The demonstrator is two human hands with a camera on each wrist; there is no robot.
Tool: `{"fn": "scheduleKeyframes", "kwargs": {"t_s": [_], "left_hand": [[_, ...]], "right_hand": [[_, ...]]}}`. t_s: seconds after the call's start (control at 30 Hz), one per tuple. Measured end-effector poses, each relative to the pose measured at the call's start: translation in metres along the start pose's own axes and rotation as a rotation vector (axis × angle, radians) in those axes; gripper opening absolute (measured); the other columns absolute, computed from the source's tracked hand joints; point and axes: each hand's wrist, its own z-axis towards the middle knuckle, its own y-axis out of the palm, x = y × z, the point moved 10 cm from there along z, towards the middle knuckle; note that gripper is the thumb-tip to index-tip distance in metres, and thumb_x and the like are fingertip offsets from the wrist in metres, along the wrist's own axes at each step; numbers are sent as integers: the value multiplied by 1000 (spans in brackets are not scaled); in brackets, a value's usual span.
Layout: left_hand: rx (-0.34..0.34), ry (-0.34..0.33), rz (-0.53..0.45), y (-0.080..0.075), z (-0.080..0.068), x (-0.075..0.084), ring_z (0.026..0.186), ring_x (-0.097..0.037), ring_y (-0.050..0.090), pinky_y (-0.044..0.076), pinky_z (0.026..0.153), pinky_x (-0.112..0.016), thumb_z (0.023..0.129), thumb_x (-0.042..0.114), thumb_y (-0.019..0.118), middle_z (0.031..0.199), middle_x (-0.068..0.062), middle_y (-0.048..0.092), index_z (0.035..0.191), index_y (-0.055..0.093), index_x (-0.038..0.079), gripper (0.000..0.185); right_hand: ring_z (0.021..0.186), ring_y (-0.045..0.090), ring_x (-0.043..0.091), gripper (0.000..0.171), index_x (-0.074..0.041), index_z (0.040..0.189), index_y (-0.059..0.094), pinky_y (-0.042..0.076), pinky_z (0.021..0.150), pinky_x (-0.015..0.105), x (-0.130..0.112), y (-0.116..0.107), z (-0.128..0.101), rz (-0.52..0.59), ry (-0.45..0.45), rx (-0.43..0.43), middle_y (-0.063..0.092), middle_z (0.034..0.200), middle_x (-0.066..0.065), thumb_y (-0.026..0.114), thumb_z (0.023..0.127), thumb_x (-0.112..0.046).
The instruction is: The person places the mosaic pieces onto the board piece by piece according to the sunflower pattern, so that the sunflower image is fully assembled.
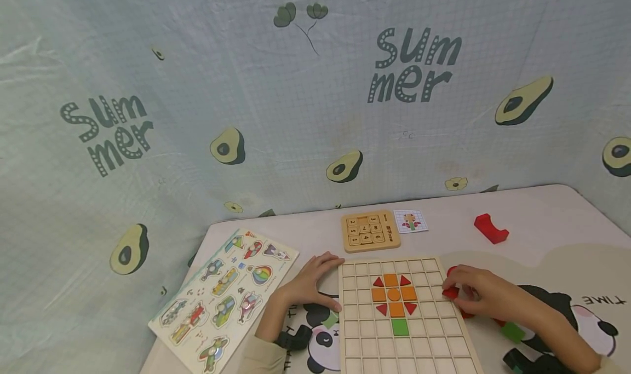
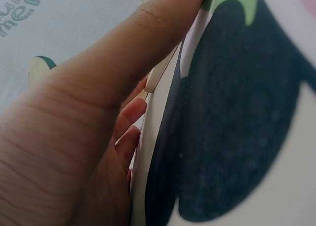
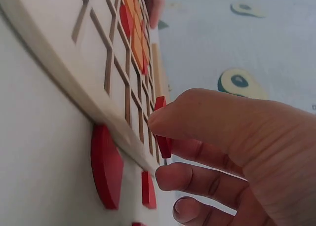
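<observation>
Red piece (image 3: 164, 146), pinched between your right thumb and fingers, is at the right edge of the wooden board (image 1: 357, 330). Your right hand (image 1: 485, 292) is the nearer one, coming in from the board's right; the piece is at its fingertips, on the side towards the board's squares. In the right wrist view, the piece's long axis runs across your thumb.

On the board, an orange circle (image 1: 394, 294) sits among orange squares and red triangles, with a green square (image 1: 400, 327) on the near side. Your left hand (image 1: 307, 286) is at the board's left edge, thumb and fingers spread wide, holding nothing that shows. Loose red pieces (image 3: 106, 169) lie just beside the board's right edge. Behind the board are a number puzzle (image 1: 372, 231) and a pattern card (image 1: 411, 220).

Your thumb hides the middle of the red piece, so you cannot make out its full shape. Your right hand partly covers the loose ones. The board's near edge is cut off, and whether your left fingertips touch the board is hard to tell.
</observation>
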Motion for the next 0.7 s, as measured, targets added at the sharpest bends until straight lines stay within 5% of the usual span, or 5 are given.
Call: {"fn": "scheduleKeyframes", "kwargs": {"t_s": [0.7], "left_hand": [[-2, -12, -8, 0, -1, 0, 143, -23, 14, 12, 116, -51, 62, 43, 84, 150, 2, 28, 142, 37, 30, 94]], "right_hand": [[74, 48, -4, 15, -23, 100, 65, 44, 57, 12, -38, 44, 11, 131, -124, -135, 57, 94, -11, 66, 86, -18]]}}
